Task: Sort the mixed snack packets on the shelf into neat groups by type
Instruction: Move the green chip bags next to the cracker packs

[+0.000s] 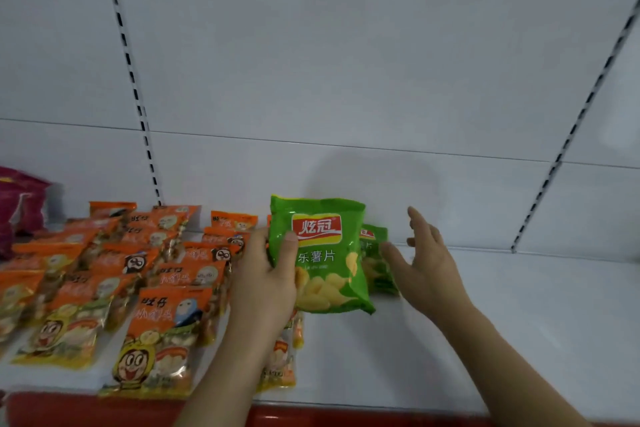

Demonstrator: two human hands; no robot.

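My left hand [265,282] grips a green chip packet [323,253] by its left edge, thumb across the front, holding it upright above the shelf. A second green chip packet [375,258] stands just behind it to the right, mostly hidden. My right hand [420,258] is open with fingers spread, right beside that second packet; whether it touches it I cannot tell. Several orange snack packets [162,333] lie in overlapping rows on the left half of the white shelf [519,322].
A magenta packet [20,204] sits at the far left by the back wall. The shelf has a red front edge [311,416]. Slotted uprights [145,125] run up the white back panel. One orange packet [280,357] lies under my left forearm.
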